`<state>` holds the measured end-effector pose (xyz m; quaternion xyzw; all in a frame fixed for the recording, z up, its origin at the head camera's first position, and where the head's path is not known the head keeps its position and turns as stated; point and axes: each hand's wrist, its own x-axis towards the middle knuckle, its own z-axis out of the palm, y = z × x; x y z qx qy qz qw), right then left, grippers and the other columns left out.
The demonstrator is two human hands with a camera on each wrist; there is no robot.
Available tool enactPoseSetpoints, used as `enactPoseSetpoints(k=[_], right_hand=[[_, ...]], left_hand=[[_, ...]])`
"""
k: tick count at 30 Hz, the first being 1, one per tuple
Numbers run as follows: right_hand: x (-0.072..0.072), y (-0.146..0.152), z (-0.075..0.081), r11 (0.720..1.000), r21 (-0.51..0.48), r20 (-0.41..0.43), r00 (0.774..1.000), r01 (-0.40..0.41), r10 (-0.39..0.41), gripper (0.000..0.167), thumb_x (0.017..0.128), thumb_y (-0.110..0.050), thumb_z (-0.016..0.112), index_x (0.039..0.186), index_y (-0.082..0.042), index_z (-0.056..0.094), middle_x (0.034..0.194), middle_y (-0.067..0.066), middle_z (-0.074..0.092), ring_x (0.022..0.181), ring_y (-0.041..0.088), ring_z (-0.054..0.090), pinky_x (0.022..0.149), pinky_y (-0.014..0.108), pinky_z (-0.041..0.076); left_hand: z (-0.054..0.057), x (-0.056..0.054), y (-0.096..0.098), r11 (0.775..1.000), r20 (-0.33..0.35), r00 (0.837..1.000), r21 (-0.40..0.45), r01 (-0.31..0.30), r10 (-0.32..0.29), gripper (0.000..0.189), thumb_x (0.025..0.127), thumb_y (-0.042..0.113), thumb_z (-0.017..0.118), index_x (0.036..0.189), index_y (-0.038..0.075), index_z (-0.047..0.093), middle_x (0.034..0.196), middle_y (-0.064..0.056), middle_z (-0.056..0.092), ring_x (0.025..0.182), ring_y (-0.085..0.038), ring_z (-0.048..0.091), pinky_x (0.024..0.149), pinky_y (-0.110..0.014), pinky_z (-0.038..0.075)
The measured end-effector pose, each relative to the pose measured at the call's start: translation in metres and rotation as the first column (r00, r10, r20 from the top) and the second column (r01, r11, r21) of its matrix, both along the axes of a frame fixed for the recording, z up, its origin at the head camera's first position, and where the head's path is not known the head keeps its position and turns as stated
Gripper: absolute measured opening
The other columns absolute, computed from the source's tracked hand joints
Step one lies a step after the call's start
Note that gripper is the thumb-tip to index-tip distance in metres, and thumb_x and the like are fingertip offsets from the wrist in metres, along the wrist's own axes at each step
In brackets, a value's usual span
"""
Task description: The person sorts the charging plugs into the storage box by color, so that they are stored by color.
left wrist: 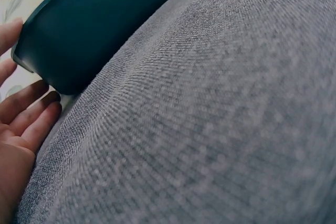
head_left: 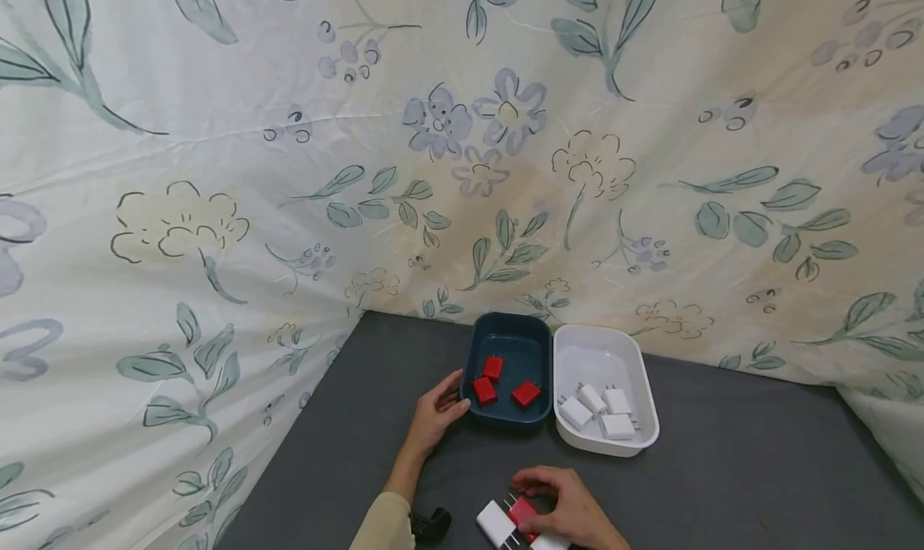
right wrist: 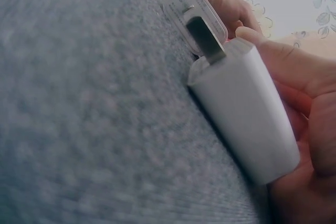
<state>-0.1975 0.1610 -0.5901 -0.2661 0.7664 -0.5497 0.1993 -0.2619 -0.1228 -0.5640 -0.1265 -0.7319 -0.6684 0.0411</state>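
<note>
My left hand rests at the left side of a dark blue bin, thumb near its front corner. In the left wrist view, relaxed fingers touch the bin's wall. Low in the head view, my right hand pinches a red charger plug between thumb and fingers, its prongs pointing up-left. Beside it lies a white charger plug, and another white plug lies partly under the hand. Nearest the right wrist camera is a white plug; the red one is almost wholly hidden there.
Inside the blue bin lie three red plugs. To its right, touching it, a white bin holds several white plugs. Both stand on a dark grey cloth surface. A floral curtain hangs behind and at the sides. A black strap lies near my left sleeve.
</note>
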Motion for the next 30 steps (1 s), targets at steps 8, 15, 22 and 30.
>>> enactPoseSetpoints(k=[8, 15, 22, 30], right_hand=[[-0.0007, 0.0020, 0.0029, 0.998, 0.005, 0.067, 0.996, -0.060, 0.060, 0.045, 0.082, -0.019, 0.079, 0.123, -0.010, 0.064, 0.118, 0.008, 0.068, 0.096, 0.008, 0.065, 0.084, 0.016, 0.052], [-0.0010, 0.0031, 0.0025, 0.995, 0.009, 0.064, 0.993, -0.095, 0.095, 0.048, 0.081, -0.019, 0.079, 0.126, -0.011, 0.063, 0.120, 0.008, 0.067, 0.098, 0.008, 0.063, 0.086, 0.015, 0.052], [-0.0003, 0.0034, 0.0029, 0.994, 0.016, 0.085, 0.991, -0.109, 0.107, 0.047, 0.082, -0.020, 0.077, 0.127, -0.012, 0.063, 0.120, 0.007, 0.066, 0.099, 0.009, 0.062, 0.086, 0.013, 0.050], [-0.0007, 0.0039, 0.0007, 0.998, 0.015, 0.025, 0.998, -0.058, 0.057, 0.046, 0.082, -0.019, 0.078, 0.125, -0.010, 0.063, 0.121, 0.011, 0.066, 0.100, 0.006, 0.063, 0.086, 0.014, 0.050]], left_hand=[[-0.0013, 0.0004, -0.0014, 1.000, -0.004, 1.000, -0.005, -0.005, 0.005, 0.059, 0.090, 0.013, 0.069, 0.143, 0.002, 0.047, 0.141, -0.023, 0.053, 0.125, -0.039, 0.055, 0.104, -0.052, 0.044], [-0.0017, -0.0002, -0.0023, 1.000, -0.002, 1.000, -0.012, 0.003, -0.003, 0.059, 0.091, 0.014, 0.069, 0.144, 0.003, 0.046, 0.141, -0.023, 0.053, 0.125, -0.038, 0.055, 0.104, -0.049, 0.045], [-0.0022, 0.0001, -0.0029, 1.000, -0.006, 1.000, -0.010, 0.011, -0.011, 0.058, 0.091, 0.013, 0.068, 0.144, 0.002, 0.046, 0.141, -0.024, 0.052, 0.125, -0.039, 0.055, 0.104, -0.049, 0.045], [-0.0022, -0.0005, -0.0034, 1.000, 0.004, 1.000, -0.017, 0.015, -0.015, 0.059, 0.091, 0.014, 0.068, 0.145, 0.004, 0.045, 0.141, -0.024, 0.052, 0.126, -0.038, 0.054, 0.105, -0.050, 0.044]])
